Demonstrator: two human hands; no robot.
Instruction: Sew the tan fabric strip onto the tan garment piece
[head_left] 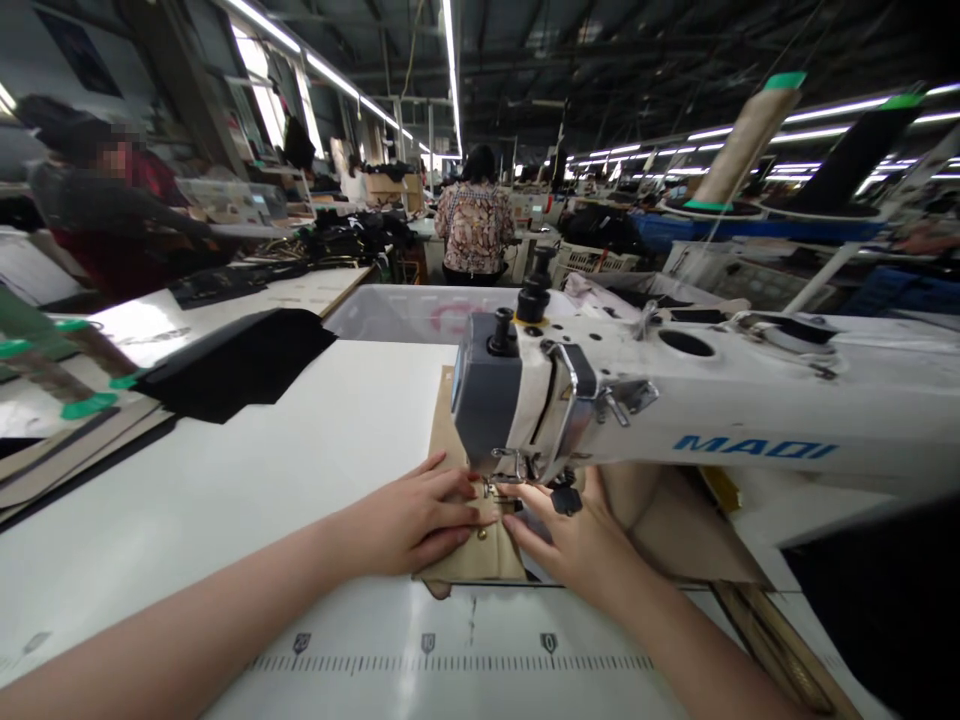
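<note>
A tan fabric piece (491, 560) with a small brass-coloured stud lies under the presser foot (491, 490) of a white sewing machine (637, 380). My left hand (427, 515) rests flat on the fabric's left side, its fingers stretched out close to the foot. On the other side, my right hand (574, 535) has its fingers apart, their tips touching the fabric's right edge beside the needle area. Part of the right hand is behind a dark knob under the machine head. The fabric's far end runs out beyond the head.
Black fabric pieces (240, 360) lie at the table's left. More brown material (675, 520) sits under the machine arm. Thread cones (746, 145) stand at upper right, others (97, 350) at left. A plastic bin (397, 312) is behind the table; co-workers (478, 225) are farther off.
</note>
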